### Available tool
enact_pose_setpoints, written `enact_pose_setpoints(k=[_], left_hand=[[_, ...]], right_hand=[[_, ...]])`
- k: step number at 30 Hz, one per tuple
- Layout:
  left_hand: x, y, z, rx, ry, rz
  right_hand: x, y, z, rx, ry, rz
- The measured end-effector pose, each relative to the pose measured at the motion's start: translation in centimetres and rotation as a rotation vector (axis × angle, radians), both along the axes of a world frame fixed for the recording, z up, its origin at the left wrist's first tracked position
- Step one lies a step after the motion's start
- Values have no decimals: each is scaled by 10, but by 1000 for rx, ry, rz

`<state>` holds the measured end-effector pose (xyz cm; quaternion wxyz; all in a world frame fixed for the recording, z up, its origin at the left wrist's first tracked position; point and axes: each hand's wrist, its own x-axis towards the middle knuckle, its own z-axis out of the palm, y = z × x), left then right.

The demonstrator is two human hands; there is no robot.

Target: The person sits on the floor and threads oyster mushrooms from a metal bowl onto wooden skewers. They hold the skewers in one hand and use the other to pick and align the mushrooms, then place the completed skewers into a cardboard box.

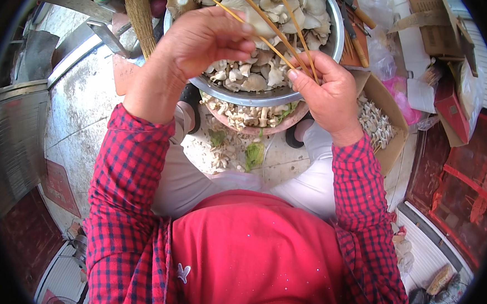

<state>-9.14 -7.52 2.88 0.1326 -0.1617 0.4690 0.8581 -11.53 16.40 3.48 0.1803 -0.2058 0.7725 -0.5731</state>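
My right hand (325, 90) pinches three thin bamboo skewers (276, 32) near their lower ends, and they fan out up and to the left. My left hand (215, 38) is raised beside the leftmost skewer, its fingers curled. A blurred pale patch, perhaps mushroom, shows at its fingertips; whether the hand holds it cannot be made out. Beneath both hands sits a wide metal basin (261, 98) heaped with oyster mushrooms (312, 5), large caps at the back and smaller torn pieces in front.
Below the basin, a pinkish tub (263, 130) holds mushroom stems. Scraps and green leaves (254, 154) litter the tiled floor between my feet. On the right stand a cardboard box (394, 153) of skewered mushrooms (373, 121) and wooden-handled knives (358, 44). A broom-like bundle (139, 22) rises at upper left.
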Motion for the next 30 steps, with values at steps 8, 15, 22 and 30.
enact_pose_setpoints(k=[8,15,22,30], left_hand=[[6,45,-6,-51,-36,-34],[5,26,-22,-1008,214,-305],[17,56,-40,-1675,292,-710],[10,54,-42,-1645,235,-724]], right_hand=[[-7,0,-10,26,82,-18],[-16,5,-4,9,-12,-70],[-13,4,-8,-20,-36,-78],[-13,5,-7,15,-34,-78]])
